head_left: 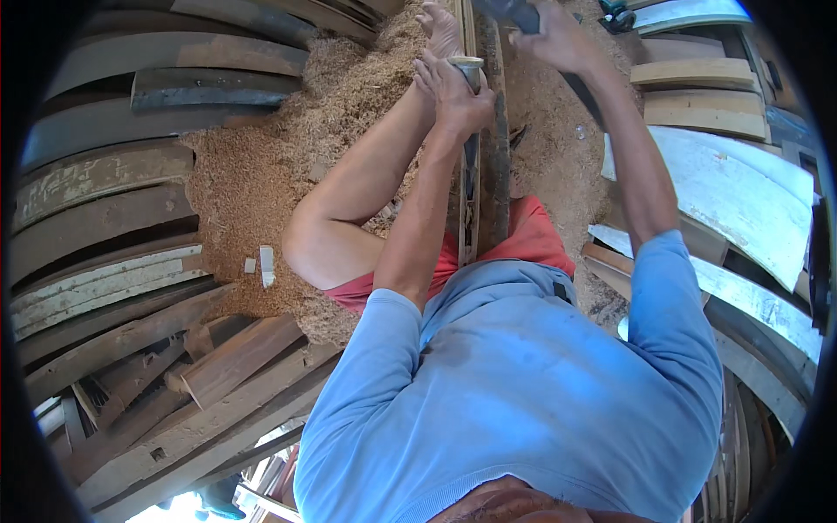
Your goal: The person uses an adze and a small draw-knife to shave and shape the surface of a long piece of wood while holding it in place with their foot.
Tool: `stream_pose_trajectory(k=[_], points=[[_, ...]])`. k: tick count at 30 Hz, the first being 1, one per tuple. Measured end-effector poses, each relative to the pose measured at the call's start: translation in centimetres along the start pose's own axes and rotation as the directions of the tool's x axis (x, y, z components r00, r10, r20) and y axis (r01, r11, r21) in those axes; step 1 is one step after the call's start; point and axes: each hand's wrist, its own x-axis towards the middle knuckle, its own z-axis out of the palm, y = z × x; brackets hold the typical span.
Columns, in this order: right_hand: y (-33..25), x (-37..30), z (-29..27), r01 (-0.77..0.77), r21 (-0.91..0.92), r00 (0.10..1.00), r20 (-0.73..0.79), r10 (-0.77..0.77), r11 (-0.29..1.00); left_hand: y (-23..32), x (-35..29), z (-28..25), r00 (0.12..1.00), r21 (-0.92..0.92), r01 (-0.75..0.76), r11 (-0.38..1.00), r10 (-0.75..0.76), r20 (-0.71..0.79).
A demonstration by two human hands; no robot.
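My left hand [455, 98] is wrapped round the handle of what looks like a chisel [468, 66]; its round, pale metal-ringed top shows above the fist, while its blade is hidden. That hand rests on a long narrow wooden piece [468, 205] with dark slots along its face, running from my lap away between my legs. Alongside it lies a darker plank [497, 166]. Raised to the right of the wood, my right hand [562, 42] is closed round a dark grey bar-like tool [510, 12], partly cut off by the upper edge. My bare foot [443, 30] is beside the wood.
Wood shavings and sawdust [253, 183] cover the ground. Stacked boards [105, 183] line the left, with loose beams [244, 357] at lower left. More planks [702, 113] and a pale bluish board [724, 187] lie at right. A green-black power tool [617, 16] sits at upper right.
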Motion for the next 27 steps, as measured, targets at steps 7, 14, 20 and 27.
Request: stream_pose_trajectory(k=[7,14,20,27], points=[[-1.5,-3.6,0.9,0.040,0.045,0.984,0.174,-0.047,0.998,1.0,-2.5,-2.4,0.991,-0.057,-0.133,0.989,0.132,-0.033],[-2.6,-14.2,10.8,0.035,0.651,0.972,-0.197,0.124,0.758,1.8,-5.8,-4.9,0.929,-0.238,-0.370,0.898,0.355,-0.108],[-3.2,-16.7,12.5,0.014,0.567,0.987,-0.141,0.080,0.823,-1.5,-0.4,2.1,0.939,0.383,-0.088,0.920,0.205,-0.276],[-1.0,-16.6,14.2,-0.051,0.730,0.949,-0.176,0.260,0.681,4.1,-7.6,-4.9,0.978,-0.434,-0.210,0.876,0.185,-0.100]])
